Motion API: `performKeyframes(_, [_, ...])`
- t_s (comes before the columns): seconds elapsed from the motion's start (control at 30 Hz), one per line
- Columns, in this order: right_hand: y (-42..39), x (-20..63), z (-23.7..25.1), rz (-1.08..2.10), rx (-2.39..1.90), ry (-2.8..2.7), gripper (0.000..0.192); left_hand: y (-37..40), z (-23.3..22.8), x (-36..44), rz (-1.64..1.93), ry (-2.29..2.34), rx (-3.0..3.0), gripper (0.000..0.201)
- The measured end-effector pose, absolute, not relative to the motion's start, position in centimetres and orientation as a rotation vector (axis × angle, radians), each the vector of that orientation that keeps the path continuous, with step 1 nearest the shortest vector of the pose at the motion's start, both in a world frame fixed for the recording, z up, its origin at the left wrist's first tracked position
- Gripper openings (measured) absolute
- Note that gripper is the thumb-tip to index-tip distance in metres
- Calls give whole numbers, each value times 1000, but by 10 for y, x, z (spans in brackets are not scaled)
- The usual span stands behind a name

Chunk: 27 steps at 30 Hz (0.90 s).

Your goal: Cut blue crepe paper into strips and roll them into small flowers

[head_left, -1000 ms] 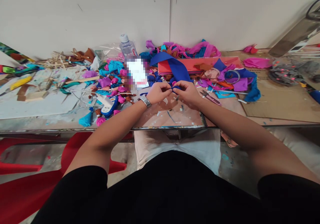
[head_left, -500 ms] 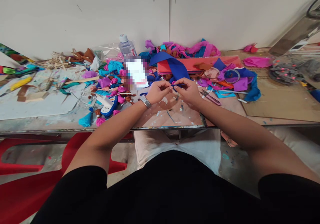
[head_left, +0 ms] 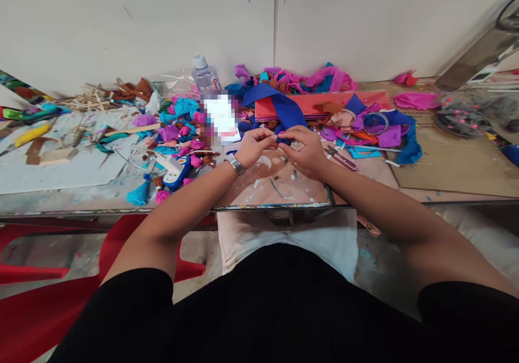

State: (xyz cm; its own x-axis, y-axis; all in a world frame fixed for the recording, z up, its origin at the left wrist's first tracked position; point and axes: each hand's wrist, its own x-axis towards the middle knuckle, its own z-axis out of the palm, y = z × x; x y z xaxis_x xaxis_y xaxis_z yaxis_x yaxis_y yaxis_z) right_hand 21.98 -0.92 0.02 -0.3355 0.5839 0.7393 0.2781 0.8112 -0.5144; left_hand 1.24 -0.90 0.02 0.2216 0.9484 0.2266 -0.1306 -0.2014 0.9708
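My left hand [head_left: 254,147], with a silver watch on its wrist, is closed in a pinch at the fingertips; what it grips is too small to make out. Almost touching it, my right hand [head_left: 303,145] has its thumb and fingers closed around a small piece of blue crepe paper [head_left: 285,140], mostly hidden by the fingers. Just beyond the hands, a wide strip of blue crepe paper [head_left: 288,110] lies folded over a stack of red-orange sheets [head_left: 324,103]. Pink-handled scissors [head_left: 343,158] rest to the right of my right hand.
A phone [head_left: 222,117] with a bright, blurred screen leans by a water bottle [head_left: 206,73]. Crumpled coloured paper pieces [head_left: 184,109] crowd the left, near a blue-and-white power strip [head_left: 177,173]. A tape roll [head_left: 375,123] lies right, before brown cardboard [head_left: 458,163]. A red chair [head_left: 113,249] stands below left.
My fingers have shifted slightly at the small blue piece, and the fingertips of both hands stay close together. The things on the table have not moved.
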Motion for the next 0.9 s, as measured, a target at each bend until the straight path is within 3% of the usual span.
performKeyframes(0.37, [-5, 221, -4, 381, -654, -1980, 41, -9, 1, 14, 1261, 895, 1196, 57])
performKeyframes(0.77, [-3, 222, -5, 202, -590, -2039, 37, -8, 1, 12, 1213, 922, 1157, 56])
performKeyframes(0.9, [-5, 221, -1, 349, -664, -1950, 33, -9, 0, 13, 1225, 931, 1310, 54])
